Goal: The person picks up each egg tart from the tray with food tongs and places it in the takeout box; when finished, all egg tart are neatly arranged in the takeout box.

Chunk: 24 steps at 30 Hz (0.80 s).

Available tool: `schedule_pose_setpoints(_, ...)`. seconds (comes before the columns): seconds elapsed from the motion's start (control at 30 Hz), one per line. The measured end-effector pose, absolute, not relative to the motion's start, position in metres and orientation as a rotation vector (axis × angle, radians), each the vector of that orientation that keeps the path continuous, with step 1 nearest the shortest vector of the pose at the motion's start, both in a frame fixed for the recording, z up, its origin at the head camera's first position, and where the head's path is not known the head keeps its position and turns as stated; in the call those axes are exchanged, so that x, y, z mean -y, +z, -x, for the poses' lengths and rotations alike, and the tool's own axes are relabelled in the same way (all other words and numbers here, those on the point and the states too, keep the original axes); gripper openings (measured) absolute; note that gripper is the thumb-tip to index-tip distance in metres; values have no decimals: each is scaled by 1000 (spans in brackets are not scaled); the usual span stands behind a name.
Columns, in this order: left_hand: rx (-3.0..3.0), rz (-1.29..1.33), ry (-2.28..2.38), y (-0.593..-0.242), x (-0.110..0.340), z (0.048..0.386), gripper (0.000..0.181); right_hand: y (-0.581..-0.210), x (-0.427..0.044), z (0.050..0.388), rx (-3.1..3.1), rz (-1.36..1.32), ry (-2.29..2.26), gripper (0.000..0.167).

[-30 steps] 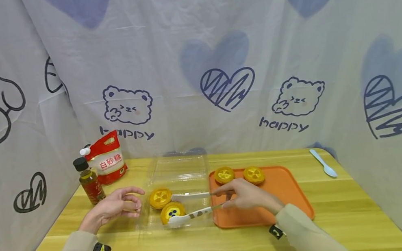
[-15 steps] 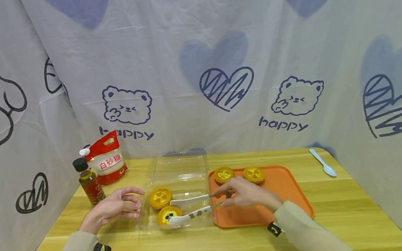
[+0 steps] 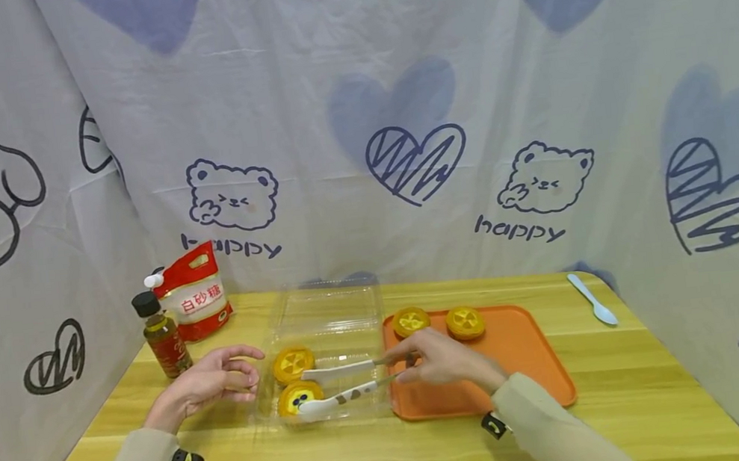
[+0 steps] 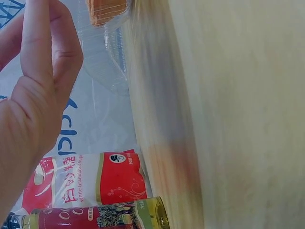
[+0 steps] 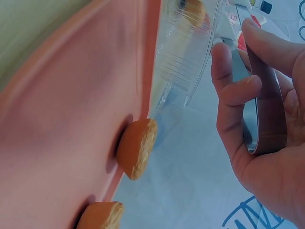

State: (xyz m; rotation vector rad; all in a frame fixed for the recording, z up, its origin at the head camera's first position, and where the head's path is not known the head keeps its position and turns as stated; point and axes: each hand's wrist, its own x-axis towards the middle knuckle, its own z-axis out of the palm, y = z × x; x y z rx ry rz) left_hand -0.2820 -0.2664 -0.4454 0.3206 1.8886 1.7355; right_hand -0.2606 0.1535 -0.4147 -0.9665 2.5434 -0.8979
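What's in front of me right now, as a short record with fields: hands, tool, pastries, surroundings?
Left hand: beside box, holding nothing
Right hand: holding tongs
Tongs: tips at dotted tart; firmness of grip unclear
Box: clear, lid open; holds dotted tart and plain tart
Tray: orange; two tarts toward far edge
Left side: bottle, sugar bag
Right side: spoon

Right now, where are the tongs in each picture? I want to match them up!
Head: low, just left of the middle; the tongs point left from the right hand.
Left wrist: no tongs to be seen.
Right wrist: upper right, the tongs held in the right hand.
Shared landmark: the clear plastic box, also at the top in left wrist and right wrist.
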Motion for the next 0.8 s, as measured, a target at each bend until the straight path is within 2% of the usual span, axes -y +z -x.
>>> schedule_pose_setpoints(0.53, -1879, -312, 1752, -445, 268, 281, 54, -418, -163, 263, -2545, 907, -987, 39)
schedule_pose_setpoints(0.8, -1902, -293, 1744, -444, 270, 281, 54, -418, -180, 258, -2615, 790, -1017, 41)
